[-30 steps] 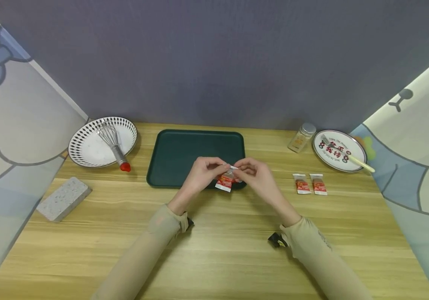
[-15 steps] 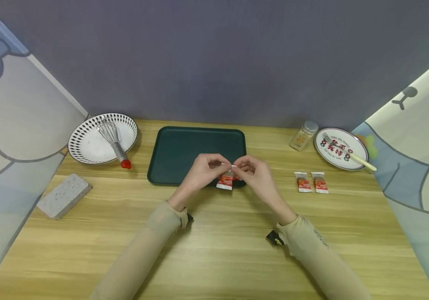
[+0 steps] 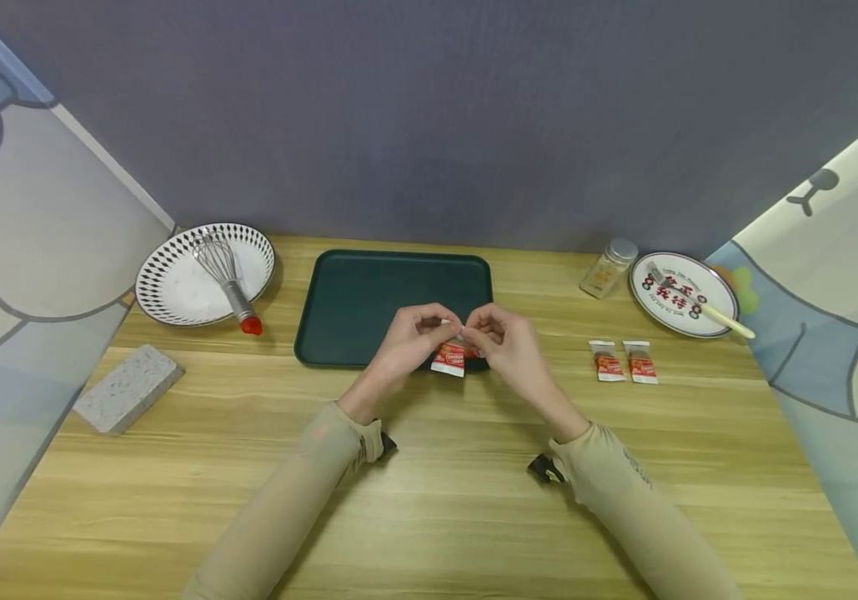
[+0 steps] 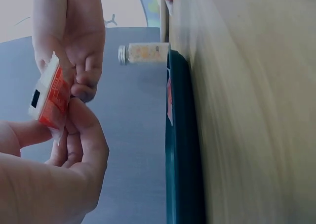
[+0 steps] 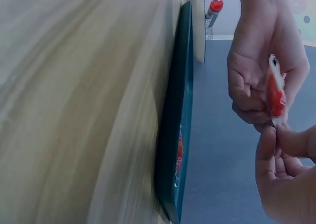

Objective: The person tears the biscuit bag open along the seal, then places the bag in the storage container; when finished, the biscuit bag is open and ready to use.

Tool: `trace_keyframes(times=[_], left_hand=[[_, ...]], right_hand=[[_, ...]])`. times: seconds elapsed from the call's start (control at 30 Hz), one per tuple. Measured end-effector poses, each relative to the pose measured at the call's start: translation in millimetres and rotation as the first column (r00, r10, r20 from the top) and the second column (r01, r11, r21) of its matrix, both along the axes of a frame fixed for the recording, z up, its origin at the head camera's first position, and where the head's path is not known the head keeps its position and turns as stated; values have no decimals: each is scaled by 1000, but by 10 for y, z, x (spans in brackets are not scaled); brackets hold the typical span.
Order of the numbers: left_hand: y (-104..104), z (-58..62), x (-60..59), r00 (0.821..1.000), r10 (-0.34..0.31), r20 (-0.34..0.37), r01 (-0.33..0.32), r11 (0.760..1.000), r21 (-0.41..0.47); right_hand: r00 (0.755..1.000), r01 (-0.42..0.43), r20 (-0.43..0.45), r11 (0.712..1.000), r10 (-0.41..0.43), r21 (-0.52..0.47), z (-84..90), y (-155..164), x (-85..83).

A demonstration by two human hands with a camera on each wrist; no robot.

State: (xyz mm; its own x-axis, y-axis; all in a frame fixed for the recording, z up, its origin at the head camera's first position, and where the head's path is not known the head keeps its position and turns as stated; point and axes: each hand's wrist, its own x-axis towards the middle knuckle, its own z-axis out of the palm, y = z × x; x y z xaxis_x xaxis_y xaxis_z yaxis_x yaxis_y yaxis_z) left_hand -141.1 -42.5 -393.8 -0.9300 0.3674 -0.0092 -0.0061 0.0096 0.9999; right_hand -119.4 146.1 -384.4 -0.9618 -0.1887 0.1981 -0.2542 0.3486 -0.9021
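Surface: wooden tabletop point(image 3: 429, 500), green tray point(image 3: 353, 304) behind.
Sachet point(image 3: 449, 358): upright, long axis vertical, held between both hands.
Left hand point(image 3: 406, 337): fingers pinch top edge.
Right hand point(image 3: 507, 342): fingers pinch same edge, equally near.

Three sauce packets: one point(image 3: 449, 358) in hand, two point(image 3: 624, 362) on the table; two plates point(image 3: 173, 292), one tray point(image 3: 368, 292), whisk point(image 3: 224, 279), fork point(image 3: 691, 304), jar point(image 3: 609, 267), sponge point(image 3: 128, 387).

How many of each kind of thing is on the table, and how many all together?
Sauce packets: 3, one pinched by the left hand and right hand at, two lying at and
Plates: 2
Tray: 1
Whisk: 1
Fork: 1
Jar: 1
Sponge: 1
Total: 10
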Motion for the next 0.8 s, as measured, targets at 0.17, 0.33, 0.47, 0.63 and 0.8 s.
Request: trace_keyframes(times=[0.17, 0.33, 0.47, 0.63, 0.8], left_hand=[[31, 11, 13, 998, 14, 55, -16, 999, 34], [54, 12, 26, 994, 36, 101, -42, 997, 63], [74, -7, 24, 984, 30, 177, -54, 990, 132], [88, 10, 30, 985, 82, 153, -104, 985, 141], [121, 52, 49, 981, 187, -49, -187, 982, 5]], right_hand=[[993, 13, -115, 999, -8, 47, -28, -34, 26], [975, 48, -222, 994, -25, 100, -75, -66, 43], [948, 57, -320, 987, -7, 147, -89, -104, 44], [940, 31, -341, 991, 16, 134, -62, -171, 31], [933, 32, -358, 991, 17, 129, -57, -211, 32]])
